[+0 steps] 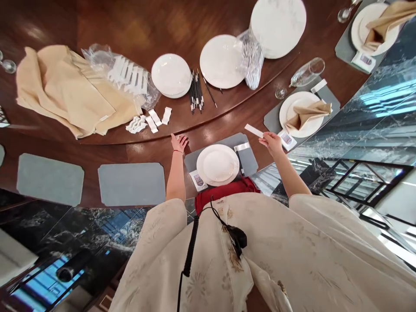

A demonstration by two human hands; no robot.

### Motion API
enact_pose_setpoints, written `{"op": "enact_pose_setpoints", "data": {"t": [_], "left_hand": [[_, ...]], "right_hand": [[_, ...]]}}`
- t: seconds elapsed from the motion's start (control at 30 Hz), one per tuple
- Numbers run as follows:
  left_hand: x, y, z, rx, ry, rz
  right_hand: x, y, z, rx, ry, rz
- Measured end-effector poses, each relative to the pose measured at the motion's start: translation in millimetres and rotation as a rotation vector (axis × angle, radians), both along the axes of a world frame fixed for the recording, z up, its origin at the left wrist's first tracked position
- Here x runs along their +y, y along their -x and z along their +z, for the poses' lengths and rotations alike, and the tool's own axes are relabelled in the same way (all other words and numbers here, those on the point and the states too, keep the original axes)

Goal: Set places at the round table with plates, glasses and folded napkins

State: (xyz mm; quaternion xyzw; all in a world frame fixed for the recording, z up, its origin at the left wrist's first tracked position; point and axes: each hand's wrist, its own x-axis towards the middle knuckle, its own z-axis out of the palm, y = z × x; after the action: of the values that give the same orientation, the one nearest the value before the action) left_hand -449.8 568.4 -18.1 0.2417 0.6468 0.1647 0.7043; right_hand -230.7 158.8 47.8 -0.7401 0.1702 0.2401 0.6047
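Note:
My right hand (272,142) pinches the end of a flat white strip (253,130), held over the table to the right of the nearest place setting. I cannot tell what the strip is made of. My left hand (179,144) is empty, fingers spread, just off the upper left corner of the grey placemat (191,157). On that mat sit two stacked white plates (218,165), with a white rest (242,146) and dark chopsticks (239,161) to their right. A small printed white packet (198,180) lies at the mat's lower left.
Beyond a raised curved edge are beige cloths (65,91), a plastic bag of white rests (126,78), loose rests (153,121), chopsticks (196,93) and white plates (170,73). Right of me, a set place has a folded napkin (305,115) and a tipped glass (308,73). Bare placemats (131,184) lie left.

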Motion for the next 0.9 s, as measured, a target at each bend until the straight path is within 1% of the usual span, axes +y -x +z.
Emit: {"op": "enact_pose_setpoints", "data": {"t": [0.07, 0.1, 0.13, 0.17, 0.2, 0.27, 0.33, 0.37, 0.4, 0.43, 0.5, 0.57, 0.67, 0.77, 0.9], "left_hand": [[-26, 32, 0.6, -0.036, -0.038, 0.015], [-39, 47, 1.2, -0.044, -0.051, 0.029], [-52, 62, 2.0, -0.041, -0.059, 0.044], [-64, 77, 3.1, -0.031, -0.064, 0.058], [-76, 90, 4.6, -0.019, -0.066, 0.068], [-96, 113, 8.2, 0.011, -0.068, 0.078], [-109, 131, 12.2, 0.031, -0.073, 0.084], [-114, 138, 14.1, 0.035, -0.080, 0.091], [-117, 145, 15.7, 0.037, -0.091, 0.100], [-119, 150, 17.1, 0.037, -0.103, 0.111], [-121, 159, 19.3, 0.042, -0.130, 0.128], [-121, 164, 20.8, 0.045, -0.151, 0.132], [-123, 168, 22.7, 0.018, -0.163, 0.162], [-129, 168, 24.1, -0.043, -0.156, 0.221], [-140, 168, 22.6, -0.070, -0.134, 0.261]], "right_hand": [[-28, 51, -25.8, 0.059, 0.084, -0.062], [-39, 74, -37.6, 0.048, 0.155, -0.070], [-50, 96, -48.2, 0.015, 0.240, -0.050], [-59, 115, -57.6, -0.030, 0.331, 0.005], [-66, 132, -65.7, -0.079, 0.417, 0.097], [-78, 159, -78.0, -0.152, 0.551, 0.360], [-84, 174, -85.8, -0.194, 0.642, 0.616], [-85, 177, -88.5, -0.212, 0.682, 0.703], [-83, 178, -90.5, -0.227, 0.719, 0.754], [-80, 176, -92.1, -0.238, 0.751, 0.769], [-69, 168, -94.5, -0.251, 0.777, 0.734], [-57, 157, -96.4, -0.254, 0.770, 0.691], [-43, 142, -99.4, -0.247, 0.740, 0.686], [-39, 136, -102.7, -0.243, 0.674, 0.684], [-42, 134, -104.8, -0.200, 0.607, 0.548]]}}
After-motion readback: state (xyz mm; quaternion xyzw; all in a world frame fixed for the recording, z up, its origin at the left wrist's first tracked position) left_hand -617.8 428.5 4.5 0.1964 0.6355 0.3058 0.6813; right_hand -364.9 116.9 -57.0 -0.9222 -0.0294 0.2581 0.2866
